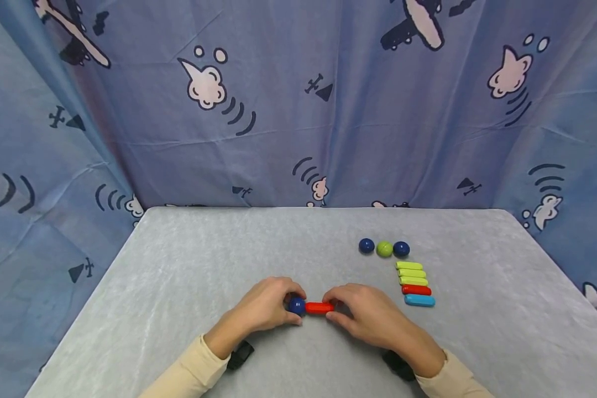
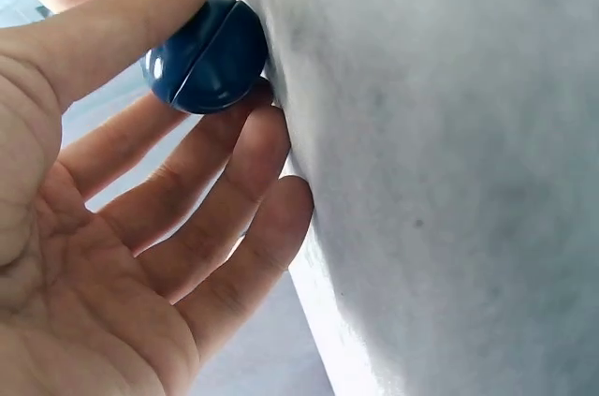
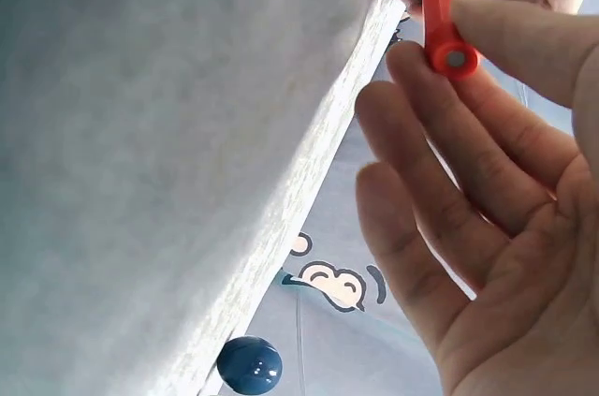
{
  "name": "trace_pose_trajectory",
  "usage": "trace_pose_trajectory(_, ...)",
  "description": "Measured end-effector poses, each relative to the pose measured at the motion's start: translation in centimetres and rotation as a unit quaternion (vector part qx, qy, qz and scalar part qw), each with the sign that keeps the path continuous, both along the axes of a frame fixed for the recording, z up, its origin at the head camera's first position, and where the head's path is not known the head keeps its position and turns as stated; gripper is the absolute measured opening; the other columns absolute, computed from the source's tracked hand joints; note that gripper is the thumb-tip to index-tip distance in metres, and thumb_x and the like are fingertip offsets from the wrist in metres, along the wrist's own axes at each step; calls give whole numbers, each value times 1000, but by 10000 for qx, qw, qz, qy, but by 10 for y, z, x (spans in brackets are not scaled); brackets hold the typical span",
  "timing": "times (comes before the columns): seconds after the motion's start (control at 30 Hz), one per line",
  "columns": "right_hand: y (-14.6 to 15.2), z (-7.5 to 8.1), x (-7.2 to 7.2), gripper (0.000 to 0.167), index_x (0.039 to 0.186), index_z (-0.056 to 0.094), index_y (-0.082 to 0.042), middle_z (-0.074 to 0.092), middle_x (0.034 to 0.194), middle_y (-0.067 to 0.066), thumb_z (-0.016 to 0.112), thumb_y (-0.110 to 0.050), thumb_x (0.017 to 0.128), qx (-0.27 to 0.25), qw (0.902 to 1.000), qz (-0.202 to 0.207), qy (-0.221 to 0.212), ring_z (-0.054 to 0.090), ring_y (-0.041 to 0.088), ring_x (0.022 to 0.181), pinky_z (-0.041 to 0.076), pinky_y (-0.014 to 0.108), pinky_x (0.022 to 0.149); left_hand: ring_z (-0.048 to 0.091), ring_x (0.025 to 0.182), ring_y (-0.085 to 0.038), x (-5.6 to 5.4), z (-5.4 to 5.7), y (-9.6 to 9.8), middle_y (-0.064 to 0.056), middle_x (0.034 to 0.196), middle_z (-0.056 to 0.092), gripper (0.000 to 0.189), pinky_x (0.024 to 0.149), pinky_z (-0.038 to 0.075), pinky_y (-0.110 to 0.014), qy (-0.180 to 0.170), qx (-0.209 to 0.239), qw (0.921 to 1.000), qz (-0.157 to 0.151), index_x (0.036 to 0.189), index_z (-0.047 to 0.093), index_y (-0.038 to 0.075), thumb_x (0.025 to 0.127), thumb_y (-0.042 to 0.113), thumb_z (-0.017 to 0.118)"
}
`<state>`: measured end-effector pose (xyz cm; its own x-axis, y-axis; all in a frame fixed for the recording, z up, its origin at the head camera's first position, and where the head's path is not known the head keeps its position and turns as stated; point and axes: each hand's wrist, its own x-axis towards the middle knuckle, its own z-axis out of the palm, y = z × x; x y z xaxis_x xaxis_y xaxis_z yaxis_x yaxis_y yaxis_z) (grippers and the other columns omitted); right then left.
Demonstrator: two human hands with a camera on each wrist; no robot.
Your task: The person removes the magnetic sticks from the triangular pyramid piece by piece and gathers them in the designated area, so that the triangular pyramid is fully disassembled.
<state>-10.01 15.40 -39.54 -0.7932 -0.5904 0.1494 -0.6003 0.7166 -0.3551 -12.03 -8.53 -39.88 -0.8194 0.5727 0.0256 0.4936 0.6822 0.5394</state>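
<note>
Near the middle of the table, my left hand [image 1: 267,304] pinches a glossy blue ball [image 1: 297,305] between thumb and fingers. A seam runs around that ball [image 2: 208,54] in the left wrist view. My right hand [image 1: 363,310] pinches a red rod [image 1: 319,308] near its right end. The rod's left end meets the ball, and the two lie in one line. In the right wrist view the red rod [image 3: 446,26] shows a round grey spot in its near end face. Both pieces are at or close to the tabletop.
Right of the hands, two blue balls [image 1: 366,246] and a green ball [image 1: 385,249] form a row on the table [image 1: 204,249]. Below them lie several yellow-green rods [image 1: 410,273], another red rod [image 1: 416,289] and a light blue rod [image 1: 420,300]. A patterned curtain [image 1: 278,110] hangs behind.
</note>
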Motion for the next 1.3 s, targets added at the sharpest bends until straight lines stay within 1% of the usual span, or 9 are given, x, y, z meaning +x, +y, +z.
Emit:
trace_pose_trajectory(0.13, 0, 0, 0, 19, 104, 71, -23, 69, 93, -15, 78, -28, 87, 59, 10000, -34, -6, 59, 1, 82, 54, 29, 75, 59, 76, -7, -1, 0, 0, 3, 90, 71, 38, 69, 46, -19, -35, 105, 9999, 69, 102, 75, 11, 70, 22, 92)
trace_pose_trajectory(0.33, 0, 0, 2, 24, 110, 70, -26, 70, 102, -15, 76, -33, 88, 169, 9997, -144, -81, 63, 3, 90, 57, 34, 84, 61, 73, -4, -2, 1, 3, 5, 86, 71, 38, 67, 47, -17, -187, 390, 9989, 203, 102, 75, 12, 69, 22, 92)
trace_pose_trajectory(0.47, 1, 0, 2, 24, 112, 70, -27, 69, 98, -16, 75, -32, 89, 84, 9999, -74, -11, 60, 1, 84, 56, 29, 79, 61, 72, -4, -2, 1, 4, 6, 86, 71, 38, 66, 47, -17, -241, 483, 9983, 213, 102, 76, 14, 69, 24, 92)
trace_pose_trajectory(0.6, 3, 0, 1, 23, 111, 71, -27, 66, 95, -16, 75, -30, 89, -40, 9999, 66, 84, 56, 0, 79, 53, 25, 73, 62, 74, -5, -2, 1, 4, 5, 90, 74, 36, 67, 48, -16, -285, 573, 9979, 95, 102, 78, 14, 69, 21, 92)
trace_pose_trajectory(0.73, 6, 0, -1, 20, 110, 71, -28, 66, 97, -18, 74, -27, 90, -168, 9997, 177, 63, 57, -2, 82, 53, 25, 75, 63, 77, -5, -1, 0, 3, 3, 94, 75, 36, 69, 49, -17, -311, 672, 9971, -154, 104, 79, 13, 70, 15, 91)
trace_pose_trajectory(0.83, 7, 0, -1, 18, 107, 72, -30, 66, 98, -18, 73, -23, 91, -200, 9994, 279, 25, 58, -3, 83, 54, 26, 76, 61, 76, -7, -1, 0, 3, 2, 93, 74, 36, 67, 48, -17, -265, 693, 9972, -65, 105, 79, 12, 71, 14, 89)
trace_pose_trajectory(0.97, 8, -1, -1, 17, 106, 71, -31, 66, 97, -19, 73, -25, 91, -158, 9996, 245, 22, 57, -3, 83, 54, 27, 76, 60, 73, -11, -2, 1, 0, 2, 89, 73, 37, 63, 46, -18, -136, 686, 9974, 153, 107, 78, 10, 72, 16, 89)
trace_pose_trajectory(1.13, 8, 0, -1, 18, 107, 70, -31, 66, 99, -19, 73, -28, 90, -147, 9998, 140, 50, 57, -2, 84, 53, 27, 77, 63, 73, -12, -3, 0, 0, 0, 87, 72, 37, 63, 47, -17, -4, 596, 9982, 15, 105, 77, 8, 71, 16, 90)
trace_pose_trajectory(1.3, 8, 1, -1, 20, 109, 70, -28, 67, 100, -17, 75, -28, 89, -100, 9999, 83, 52, 58, -1, 86, 54, 29, 79, 62, 73, -10, -4, 0, 0, 0, 88, 72, 38, 65, 47, -17, -5, 439, 9990, 0, 105, 77, 8, 71, 19, 91)
